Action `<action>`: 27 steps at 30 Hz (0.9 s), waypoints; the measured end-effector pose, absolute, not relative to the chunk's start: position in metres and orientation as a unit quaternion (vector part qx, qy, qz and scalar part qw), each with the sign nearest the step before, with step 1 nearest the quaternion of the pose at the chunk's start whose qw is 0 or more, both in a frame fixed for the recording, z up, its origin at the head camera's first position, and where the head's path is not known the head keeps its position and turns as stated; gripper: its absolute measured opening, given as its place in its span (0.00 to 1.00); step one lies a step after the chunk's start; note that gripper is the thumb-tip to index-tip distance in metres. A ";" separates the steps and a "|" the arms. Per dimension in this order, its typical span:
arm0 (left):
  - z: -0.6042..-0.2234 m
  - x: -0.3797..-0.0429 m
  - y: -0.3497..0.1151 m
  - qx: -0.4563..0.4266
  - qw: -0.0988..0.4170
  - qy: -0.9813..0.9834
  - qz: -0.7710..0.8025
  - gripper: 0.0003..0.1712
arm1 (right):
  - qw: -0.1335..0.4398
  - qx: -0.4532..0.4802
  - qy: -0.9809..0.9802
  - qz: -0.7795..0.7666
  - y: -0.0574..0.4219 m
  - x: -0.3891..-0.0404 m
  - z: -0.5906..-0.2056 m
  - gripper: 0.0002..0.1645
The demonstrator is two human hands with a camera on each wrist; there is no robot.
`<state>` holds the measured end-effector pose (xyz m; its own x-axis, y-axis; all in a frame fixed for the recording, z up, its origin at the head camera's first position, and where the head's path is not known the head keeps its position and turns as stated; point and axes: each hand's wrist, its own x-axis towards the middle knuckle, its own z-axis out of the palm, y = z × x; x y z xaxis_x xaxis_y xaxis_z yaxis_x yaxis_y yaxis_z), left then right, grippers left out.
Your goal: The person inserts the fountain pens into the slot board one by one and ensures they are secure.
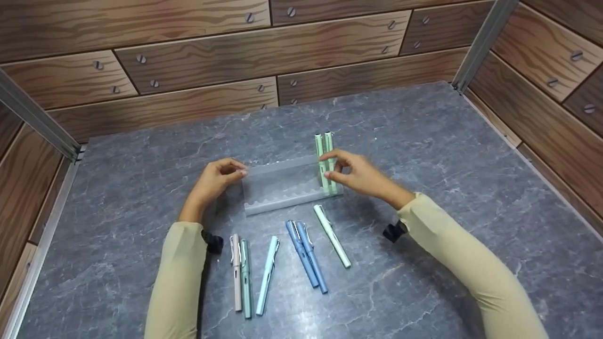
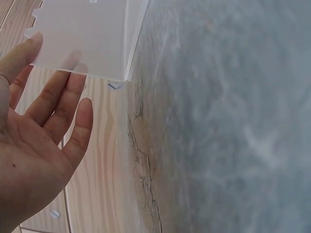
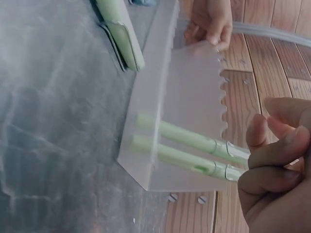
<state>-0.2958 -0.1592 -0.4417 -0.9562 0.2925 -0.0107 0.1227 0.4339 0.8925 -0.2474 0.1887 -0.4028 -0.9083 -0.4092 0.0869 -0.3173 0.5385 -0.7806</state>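
Note:
A clear plastic pen stand (image 1: 282,181) with notched ledges stands mid-table. My left hand (image 1: 217,181) pinches its left edge; in the left wrist view, the thumb (image 2: 33,46) lies on one side of the sheet and fingertips show through from behind. Two light green pens, an inner pen (image 1: 322,162) and an outer pen (image 1: 333,183), lean side by side at the stand's right end. My right hand (image 1: 360,176) is in front of them, fingers loosely bent, thumb and index tips apart and overlapping the inner pen. In the right wrist view, the fingers hide the pens' upper ends.
In front of the stand lie a pale green pen (image 1: 332,235), two blue pens (image 1: 301,254) (image 1: 312,259), a light blue pen (image 1: 267,275), a teal pen (image 1: 246,282) and a beige pen (image 1: 236,273). Wood-patterned walls (image 1: 212,56) border the grey marbled table (image 1: 141,188).

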 end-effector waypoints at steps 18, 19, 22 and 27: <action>-0.443 -0.297 -0.160 0.118 0.079 0.836 0.530 0.13 | 0.131 -0.268 0.888 -0.350 0.187 -0.229 -0.429 0.21; -0.442 -0.296 -0.160 0.119 0.078 0.836 0.530 0.13 | 0.137 -0.266 0.890 -0.344 0.187 -0.228 -0.429 0.21; -0.441 -0.296 -0.160 0.119 0.078 0.836 0.530 0.13 | 0.155 -0.263 0.892 -0.333 0.187 -0.227 -0.430 0.22; -0.442 -0.296 -0.160 0.120 0.079 0.837 0.528 0.13 | 0.169 -0.270 0.895 -0.313 0.187 -0.226 -0.433 0.23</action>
<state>-0.2959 -0.1600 -0.4421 -0.9589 0.2835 -0.0061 0.1165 0.4134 0.9031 -0.2264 0.1868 -0.4329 -0.7977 -0.5882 -0.1328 -0.3769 0.6583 -0.6516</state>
